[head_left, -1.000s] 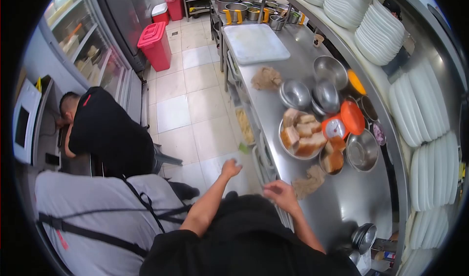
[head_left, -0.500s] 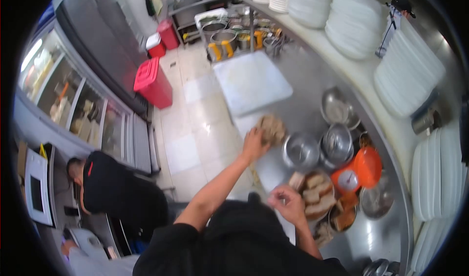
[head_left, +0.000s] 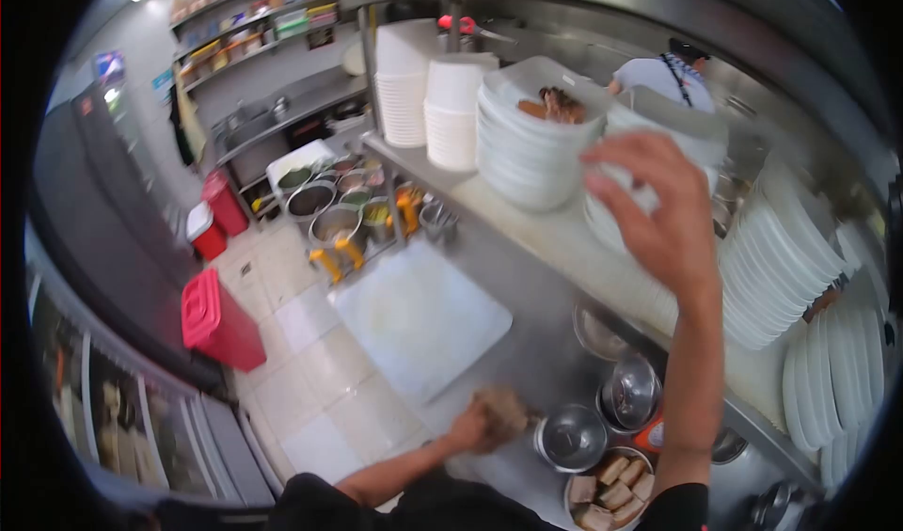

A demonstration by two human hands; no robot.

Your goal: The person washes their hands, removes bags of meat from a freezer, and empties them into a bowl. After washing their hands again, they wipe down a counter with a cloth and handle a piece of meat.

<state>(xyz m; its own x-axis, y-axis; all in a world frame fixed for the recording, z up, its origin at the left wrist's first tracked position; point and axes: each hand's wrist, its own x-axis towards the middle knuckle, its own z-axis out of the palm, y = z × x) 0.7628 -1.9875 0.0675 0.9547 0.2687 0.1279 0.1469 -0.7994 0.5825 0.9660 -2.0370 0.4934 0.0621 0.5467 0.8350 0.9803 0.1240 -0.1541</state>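
Observation:
My left hand point(head_left: 470, 427) is closed on a brown, crumpled, rag-like bundle point(head_left: 503, 412), blurred by motion, at the near edge of the steel counter. Raised over the shelf, my right hand point(head_left: 663, 211) is open, thumb and fingers apart with nothing between them. Behind it, partly hidden, stand stacked white bowls point(head_left: 609, 213). To its left is another stack of white bowls point(head_left: 527, 155), whose top bowl holds browned food pieces point(head_left: 555, 106). Below my right forearm, a round container holds several pale brown blocks point(head_left: 616, 498), and a steel bowl point(head_left: 571, 437) sits beside it.
A white cutting board point(head_left: 423, 319) lies on the counter point(head_left: 536, 343). Beyond it are several pots of ingredients point(head_left: 337, 225). Stacked plates point(head_left: 776, 258) line the shelf at right. A red bin point(head_left: 221, 319) stands on the floor. Another person point(head_left: 673, 79) is behind the shelf.
My right hand has risen from beside the blocks to the shelf of bowls. The left hand still holds the brown bundle. My view has turned up toward the shelf.

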